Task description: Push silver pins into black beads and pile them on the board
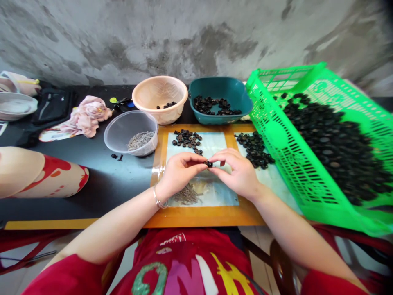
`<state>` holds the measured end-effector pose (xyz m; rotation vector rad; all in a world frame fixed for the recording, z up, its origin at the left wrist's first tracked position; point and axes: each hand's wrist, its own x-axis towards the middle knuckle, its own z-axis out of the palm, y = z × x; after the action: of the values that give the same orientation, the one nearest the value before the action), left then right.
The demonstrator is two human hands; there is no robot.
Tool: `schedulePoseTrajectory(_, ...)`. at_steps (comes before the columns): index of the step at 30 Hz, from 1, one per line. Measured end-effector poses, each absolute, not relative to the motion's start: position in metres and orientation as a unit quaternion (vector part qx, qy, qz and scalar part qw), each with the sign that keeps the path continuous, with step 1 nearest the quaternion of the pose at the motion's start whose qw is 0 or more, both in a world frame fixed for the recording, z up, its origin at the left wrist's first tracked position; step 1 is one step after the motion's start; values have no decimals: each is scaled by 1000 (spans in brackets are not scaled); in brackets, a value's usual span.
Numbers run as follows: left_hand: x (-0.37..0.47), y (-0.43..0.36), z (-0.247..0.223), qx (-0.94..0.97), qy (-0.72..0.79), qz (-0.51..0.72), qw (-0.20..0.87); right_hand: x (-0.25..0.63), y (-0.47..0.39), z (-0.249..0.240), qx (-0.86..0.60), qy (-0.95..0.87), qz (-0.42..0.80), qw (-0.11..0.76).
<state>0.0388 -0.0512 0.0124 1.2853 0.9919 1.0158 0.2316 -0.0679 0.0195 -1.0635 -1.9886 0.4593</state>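
Observation:
My left hand [179,172] and my right hand [236,172] meet over the taped work sheet [221,196]. Both pinch one small black part [209,164] between their fingertips. Just behind it lies a pile of small round black pieces [187,139]. A heap of thin metal pins [186,194] sits on the sheet, partly behind my left wrist. To the right of the sheet's tape strip is another pile of black parts [254,149].
A green crate [276,143] full of black pieces fills the right. Behind stand a teal basin [219,119], a pink colander [159,110] and a clear bowl [113,135] with pins. A cloth [89,116] and a red-and-white cylinder [58,176] lie left.

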Motion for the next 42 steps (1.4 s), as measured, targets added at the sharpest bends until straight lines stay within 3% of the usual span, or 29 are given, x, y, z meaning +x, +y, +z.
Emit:
schedulePoseTrajectory(7,38,-51,12,533,420,433,593,231,-68,20,-416,-788,189,413)
schedulePoseTrajectory(12,38,-50,10,456,412,414,672,227,-73,15,-460,-754,231,408)
schedulePoseTrajectory(21,37,-47,16,370,389,374,756,223,-77,17,-460,-668,402,425)
schedulePoseTrajectory(30,34,-47,19,400,361,318,780,228,-78,23,-441,-740,311,401)
schedulePoseTrajectory(37,34,-48,19,416,382,312,764,231,-70,21,-316,-850,204,369)
schedulePoseTrajectory(42,35,-49,20,425,391,300,759,232,-66,16,-269,-863,163,396)
